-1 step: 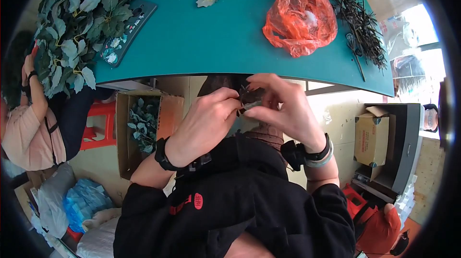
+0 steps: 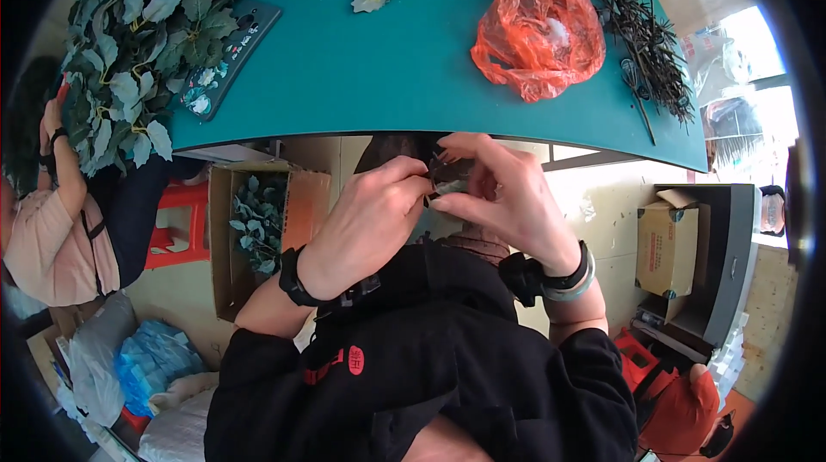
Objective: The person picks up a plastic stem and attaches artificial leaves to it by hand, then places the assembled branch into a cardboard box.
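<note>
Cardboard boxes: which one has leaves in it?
The left box, beside the red stool: green leaves show in it; the right box shows none.

Teal tabletop, red bag, grey-green leaves, blackish twigs, dark phone with pale floral pattern

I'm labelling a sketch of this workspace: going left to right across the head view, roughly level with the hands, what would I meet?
Co-worker's pink top → red stool → open cardboard box → left hand → right hand → yellowish carton.

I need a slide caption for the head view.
Left hand and right hand close together beside green table bearing leafy stems and red bag.
</note>
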`<act>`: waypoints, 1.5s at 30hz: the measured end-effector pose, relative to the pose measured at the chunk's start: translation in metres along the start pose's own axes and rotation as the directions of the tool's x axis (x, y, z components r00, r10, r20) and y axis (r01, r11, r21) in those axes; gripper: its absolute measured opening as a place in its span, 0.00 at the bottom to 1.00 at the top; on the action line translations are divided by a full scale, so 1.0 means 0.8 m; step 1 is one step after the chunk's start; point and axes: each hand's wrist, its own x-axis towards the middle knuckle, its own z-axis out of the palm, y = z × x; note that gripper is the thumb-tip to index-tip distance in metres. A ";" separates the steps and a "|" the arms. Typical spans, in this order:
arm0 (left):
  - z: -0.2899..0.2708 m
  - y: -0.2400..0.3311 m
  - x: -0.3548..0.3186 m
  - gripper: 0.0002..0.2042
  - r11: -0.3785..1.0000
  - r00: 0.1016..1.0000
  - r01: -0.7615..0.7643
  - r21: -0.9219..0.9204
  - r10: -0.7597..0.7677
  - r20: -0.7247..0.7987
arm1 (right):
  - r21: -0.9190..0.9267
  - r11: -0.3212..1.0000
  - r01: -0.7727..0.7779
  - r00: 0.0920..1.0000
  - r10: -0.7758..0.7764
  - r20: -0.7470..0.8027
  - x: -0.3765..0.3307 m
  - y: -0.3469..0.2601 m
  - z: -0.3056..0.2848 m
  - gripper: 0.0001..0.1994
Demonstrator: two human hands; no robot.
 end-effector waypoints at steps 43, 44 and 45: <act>-0.006 0.011 0.012 0.06 0.990 0.999 -0.046 -0.134 0.048 0.008 | 0.641 0.765 0.067 0.948 0.151 -0.280 -0.027 0.042 0.024 0.05; -0.012 0.010 0.013 0.06 0.981 1.000 -0.001 -0.196 0.007 0.030 | 0.629 0.774 0.070 0.946 0.148 -0.287 -0.029 0.036 0.006 0.05; -0.016 0.008 0.014 0.06 0.979 1.000 -0.010 -0.204 0.015 0.022 | 0.526 0.850 0.031 0.953 0.133 -0.271 -0.031 0.029 -0.020 0.05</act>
